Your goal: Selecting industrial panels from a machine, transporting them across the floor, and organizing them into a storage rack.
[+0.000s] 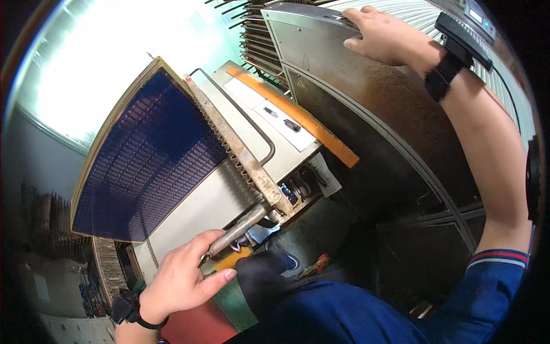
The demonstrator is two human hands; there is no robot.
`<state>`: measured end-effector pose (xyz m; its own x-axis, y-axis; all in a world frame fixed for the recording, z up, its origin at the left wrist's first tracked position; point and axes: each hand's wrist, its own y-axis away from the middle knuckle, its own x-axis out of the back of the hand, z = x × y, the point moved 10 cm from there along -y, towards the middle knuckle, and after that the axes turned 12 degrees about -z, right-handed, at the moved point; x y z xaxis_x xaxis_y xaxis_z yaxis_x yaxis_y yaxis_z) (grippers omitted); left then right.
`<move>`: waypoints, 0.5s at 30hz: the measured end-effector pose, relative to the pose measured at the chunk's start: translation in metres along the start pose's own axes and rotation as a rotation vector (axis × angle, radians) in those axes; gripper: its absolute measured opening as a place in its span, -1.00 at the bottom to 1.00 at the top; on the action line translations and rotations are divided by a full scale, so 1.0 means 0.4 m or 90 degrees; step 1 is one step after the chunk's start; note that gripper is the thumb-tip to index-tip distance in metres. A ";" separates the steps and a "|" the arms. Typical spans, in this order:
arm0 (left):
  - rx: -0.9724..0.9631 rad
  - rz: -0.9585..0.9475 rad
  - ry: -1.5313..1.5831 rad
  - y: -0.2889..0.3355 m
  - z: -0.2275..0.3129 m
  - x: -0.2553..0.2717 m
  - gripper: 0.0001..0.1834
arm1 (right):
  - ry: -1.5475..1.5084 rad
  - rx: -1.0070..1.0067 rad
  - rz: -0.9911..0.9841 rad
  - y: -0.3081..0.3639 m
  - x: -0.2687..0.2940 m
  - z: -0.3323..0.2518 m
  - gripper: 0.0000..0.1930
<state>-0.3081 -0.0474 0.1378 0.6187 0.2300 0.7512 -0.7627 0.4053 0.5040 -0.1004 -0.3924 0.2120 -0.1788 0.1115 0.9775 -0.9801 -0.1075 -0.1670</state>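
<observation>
My left hand [182, 278] is at the near end of a worn metal tube handle [238, 230], its fingers curled at the tube and its thumb sticking out to the side. The tube joins a rack with a long toothed bar [252, 163]. Beside that bar leans a dark blue panel [146, 155] with rows of small marks and a yellowish edge. At the upper right, my right hand [389, 35] grips the top edge of a metal cabinet door [338, 60], fingers over the edge near a recessed latch and thumb on the front face.
Behind the rack, a pale tabletop [220, 77] carries paper [286, 129], a pen [270, 112], a small black tool [293, 125] and an orange strip [329, 140]. Metal rods [260, 46] are stacked beyond it. My shoe [290, 262] is on the floor below.
</observation>
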 end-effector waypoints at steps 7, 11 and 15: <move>-0.131 0.198 -0.132 0.026 -0.002 0.019 -0.50 | -0.095 -0.036 -0.177 0.052 0.048 -0.050 -0.39; -0.112 0.207 -0.140 0.006 -0.020 0.059 -0.56 | 0.009 0.030 0.025 0.001 -0.008 0.016 -0.38; -0.116 0.278 -0.164 -0.019 -0.094 0.110 -0.70 | 0.064 0.011 0.027 0.001 -0.005 0.007 -0.37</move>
<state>-0.2679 -0.0073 0.1510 0.1672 0.1960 0.9663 -0.8793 0.4729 0.0562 -0.1004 -0.3953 0.2104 -0.2281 0.2048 0.9519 -0.9701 -0.1308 -0.2043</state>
